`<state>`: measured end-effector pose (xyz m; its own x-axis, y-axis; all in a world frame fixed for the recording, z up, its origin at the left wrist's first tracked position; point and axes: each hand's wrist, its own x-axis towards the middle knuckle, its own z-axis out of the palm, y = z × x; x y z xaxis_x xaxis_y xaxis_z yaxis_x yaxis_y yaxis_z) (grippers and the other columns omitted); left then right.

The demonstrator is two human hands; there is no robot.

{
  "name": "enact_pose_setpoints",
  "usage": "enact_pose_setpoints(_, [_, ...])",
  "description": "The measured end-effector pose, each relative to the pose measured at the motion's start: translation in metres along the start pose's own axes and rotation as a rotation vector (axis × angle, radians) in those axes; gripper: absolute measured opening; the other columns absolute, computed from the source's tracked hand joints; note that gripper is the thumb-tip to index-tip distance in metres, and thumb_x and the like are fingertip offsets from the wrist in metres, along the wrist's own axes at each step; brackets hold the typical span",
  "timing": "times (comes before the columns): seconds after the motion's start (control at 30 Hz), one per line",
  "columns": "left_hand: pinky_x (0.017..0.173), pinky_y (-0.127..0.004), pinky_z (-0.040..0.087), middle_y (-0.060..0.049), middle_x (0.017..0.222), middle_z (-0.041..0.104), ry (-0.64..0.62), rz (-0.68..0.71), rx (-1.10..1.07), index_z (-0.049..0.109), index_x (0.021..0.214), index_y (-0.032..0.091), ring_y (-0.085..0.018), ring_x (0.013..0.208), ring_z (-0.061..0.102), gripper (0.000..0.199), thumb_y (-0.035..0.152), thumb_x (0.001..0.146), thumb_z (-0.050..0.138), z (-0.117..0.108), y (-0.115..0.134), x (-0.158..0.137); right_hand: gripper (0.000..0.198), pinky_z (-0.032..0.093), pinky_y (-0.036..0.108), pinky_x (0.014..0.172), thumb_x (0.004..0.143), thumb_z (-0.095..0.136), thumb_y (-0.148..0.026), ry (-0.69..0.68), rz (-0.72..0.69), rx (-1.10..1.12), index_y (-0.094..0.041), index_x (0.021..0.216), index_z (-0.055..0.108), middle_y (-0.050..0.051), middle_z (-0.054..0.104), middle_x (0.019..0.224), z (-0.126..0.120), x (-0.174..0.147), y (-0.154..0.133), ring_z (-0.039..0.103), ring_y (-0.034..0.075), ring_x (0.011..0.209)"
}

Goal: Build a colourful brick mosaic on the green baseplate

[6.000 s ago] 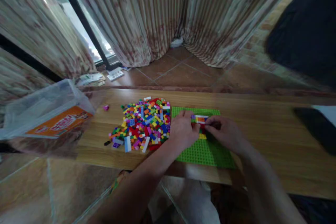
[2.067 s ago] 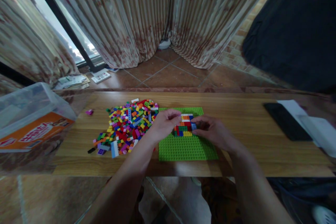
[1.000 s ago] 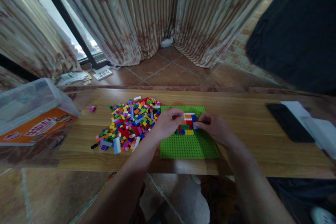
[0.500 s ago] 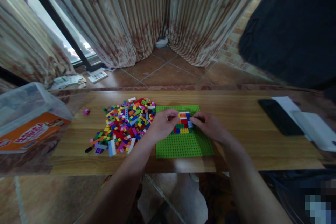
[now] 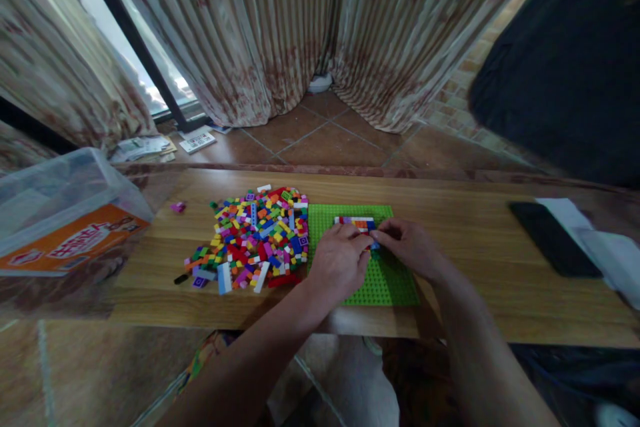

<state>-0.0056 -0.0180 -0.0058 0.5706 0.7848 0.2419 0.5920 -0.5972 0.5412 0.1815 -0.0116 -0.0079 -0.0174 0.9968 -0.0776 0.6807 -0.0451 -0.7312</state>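
Observation:
A patch of colourful building bricks [image 5: 361, 221] is built up on the green baseplate [image 5: 387, 290]. My left hand [image 5: 340, 260] lies over most of this patch, fingers curled and reaching right towards the other hand's fingertips. What its fingers grip, if anything, is hidden. At the patch's right edge my right hand [image 5: 407, 245] is closed in a pinch, thumb and forefinger against a small blue brick [image 5: 375, 246]. Left of the baseplate a big heap of loose bricks [image 5: 260, 233] spreads over the wooden table [image 5: 465, 247].
A clear plastic box [image 5: 107, 180] with an orange label stands at the table's left end. Near the right end lie a black phone-like slab [image 5: 555, 240] and white papers [image 5: 563, 213]. Striped curtains [image 5: 280, 40] hang beyond the table.
My left hand has moved right and down across the brick patch, now covering much of it. My right hand stays at the patch's right edge. The whole view has shifted slightly.

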Motion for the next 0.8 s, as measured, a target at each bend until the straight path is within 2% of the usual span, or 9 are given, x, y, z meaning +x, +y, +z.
enact_pose_setpoints(0.23, [0.087,-0.041,0.047,-0.009,0.111,0.059,0.017,0.032,0.297,0.061,0.121,0.019,-0.025,0.103,0.053,0.03,0.02,0.092,0.05,0.009,0.013,-0.015,0.045,0.038,0.028,0.056,0.077,0.058,-0.062,0.03,0.022,0.002,-0.018,0.068,0.066,0.003,0.065,0.063,0.004,0.001,-0.003,0.055,0.016,0.058])
enact_pose_setpoints(0.4, [0.084,-0.04,0.047,-0.01,0.109,0.06,-0.007,0.042,0.439,0.059,0.122,0.018,-0.025,0.102,0.054,0.029,0.02,0.094,0.048,0.011,0.018,-0.016,0.045,0.037,0.028,0.054,0.075,0.06,-0.063,0.056,0.047,-0.012,-0.019,0.065,0.064,0.002,0.064,0.061,0.006,0.001,-0.004,0.054,0.016,0.056])
enact_pose_setpoints(0.63, [0.084,-0.04,0.046,-0.01,0.108,0.061,0.006,0.025,0.456,0.061,0.118,0.015,-0.025,0.1,0.055,0.027,0.019,0.094,0.05,0.017,0.021,-0.012,0.039,0.038,0.028,0.056,0.079,0.057,-0.056,0.087,0.018,-0.042,-0.02,0.065,0.063,0.003,0.066,0.062,0.01,0.0,0.001,0.056,0.016,0.058])
enact_pose_setpoints(0.8, [0.085,-0.041,0.047,-0.009,0.108,0.062,0.044,0.044,0.343,0.062,0.116,0.018,-0.025,0.1,0.056,0.026,0.02,0.093,0.049,0.015,0.014,-0.013,0.041,0.039,0.028,0.057,0.081,0.055,-0.058,0.059,-0.001,-0.036,-0.019,0.07,0.064,0.002,0.066,0.064,0.006,0.0,0.001,0.056,0.016,0.059])
